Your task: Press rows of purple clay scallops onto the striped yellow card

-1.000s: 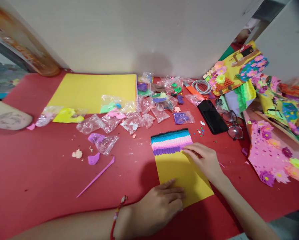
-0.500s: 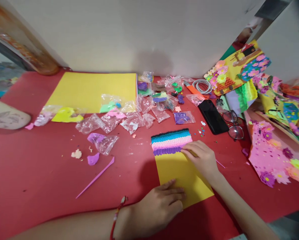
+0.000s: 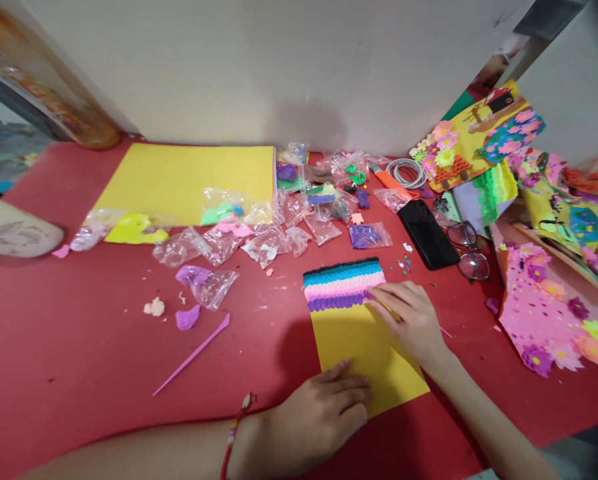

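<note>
A yellow sheet (image 3: pixel 359 340) lies on the red table, its upper end covered with scalloped rows of clay (image 3: pixel 346 280) in black, blue, pale blue, pinks and purple. My left hand (image 3: pixel 323 407) rests flat on the sheet's lower left part, fingers stretched out. At the right end of the purple row, my right hand (image 3: pixel 403 317) is closed in a pinch, with a bit of purple clay (image 3: pixel 367 294) showing at the fingertips. Left of the sheet lie a purple clay lump (image 3: pixel 187 317) and a pink modelling tool (image 3: pixel 191 357).
Several plastic bags of clay (image 3: pixel 269 245) spread behind the sheet, partly over a larger yellow sheet (image 3: pixel 189 177). To the right are a black phone (image 3: pixel 427 235), eyeglasses (image 3: pixel 471 257), a coiled cable (image 3: pixel 406 173) and clay-decorated crafts (image 3: pixel 543 300). A bottle (image 3: pixel 53 80) stands back left.
My right hand has shifted very slightly at the end of the purple row, and a purple bit now shows at its fingertips. The left hand stays in place.
</note>
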`<state>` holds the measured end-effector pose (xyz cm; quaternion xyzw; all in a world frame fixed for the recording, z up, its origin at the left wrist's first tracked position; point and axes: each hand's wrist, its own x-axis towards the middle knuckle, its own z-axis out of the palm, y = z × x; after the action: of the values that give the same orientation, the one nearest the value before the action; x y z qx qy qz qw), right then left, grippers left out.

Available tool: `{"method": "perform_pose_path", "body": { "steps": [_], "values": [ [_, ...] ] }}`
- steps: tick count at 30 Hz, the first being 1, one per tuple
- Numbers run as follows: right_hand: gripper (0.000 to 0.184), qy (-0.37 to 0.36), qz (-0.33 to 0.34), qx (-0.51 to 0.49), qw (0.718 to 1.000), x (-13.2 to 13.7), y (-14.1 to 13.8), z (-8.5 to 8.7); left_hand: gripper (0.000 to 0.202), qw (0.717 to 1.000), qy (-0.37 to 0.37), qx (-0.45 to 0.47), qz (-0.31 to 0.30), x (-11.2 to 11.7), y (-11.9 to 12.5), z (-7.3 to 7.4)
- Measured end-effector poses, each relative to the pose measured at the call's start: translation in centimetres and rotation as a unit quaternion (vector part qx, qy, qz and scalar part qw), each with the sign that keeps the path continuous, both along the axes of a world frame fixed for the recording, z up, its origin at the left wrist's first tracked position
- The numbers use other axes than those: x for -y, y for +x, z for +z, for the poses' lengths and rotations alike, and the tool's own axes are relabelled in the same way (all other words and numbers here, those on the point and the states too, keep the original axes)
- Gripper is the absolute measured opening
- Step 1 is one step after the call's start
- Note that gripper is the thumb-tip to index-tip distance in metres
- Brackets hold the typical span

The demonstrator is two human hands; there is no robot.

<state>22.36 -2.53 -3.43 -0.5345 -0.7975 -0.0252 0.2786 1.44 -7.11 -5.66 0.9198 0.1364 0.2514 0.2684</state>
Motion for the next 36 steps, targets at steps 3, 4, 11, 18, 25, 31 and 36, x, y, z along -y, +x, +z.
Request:
{"method": "perform_pose_path", "body": {
  "steps": [3, 4, 11, 18, 25, 31, 36],
  "values": [
    [0.02, -0.005, 0.025, 0.006, 1.0, 0.8, 0.5, 0.4, 0.025, 1.0, 0.003, 0.005, 0.005, 0.1, 0.1, 0.0],
    [0.022, -0.006, 0.037, 0.014, 0.999, 0.9, 0.6, 0.3, 0.025, 1.0, 0.005, 0.008, 0.008, 0.1, 0.1, 0.0],
    [0.028, 0.007, 0.081, 0.088, 0.993, 0.6, 0.9, -0.4, 0.026, 1.0, 0.021, 0.013, 0.013, 0.2, 0.1, -0.2],
    [0.024, 0.012, 0.087, 0.087, 0.992, 0.8, 0.9, -0.3, 0.029, 0.998, 0.048, 0.028, 0.034, 0.1, 0.3, 0.2],
    [0.016, 0.005, 0.081, 0.06, 0.995, 1.3, 0.6, 0.1, 0.034, 0.994, 0.076, 0.049, 0.053, 0.1, 0.7, 0.5],
    [0.015, -0.019, 0.071, -0.089, 0.993, 3.4, -0.5, 2.8, 0.026, 0.997, -0.072, 0.038, 0.015, -0.4, 0.3, 1.0],
    [0.021, -0.089, 0.142, -0.123, 0.978, 5.6, -2.0, 3.4, 0.028, 0.865, -0.496, 0.053, 0.057, -2.2, 0.2, 2.9]
  ]
}}
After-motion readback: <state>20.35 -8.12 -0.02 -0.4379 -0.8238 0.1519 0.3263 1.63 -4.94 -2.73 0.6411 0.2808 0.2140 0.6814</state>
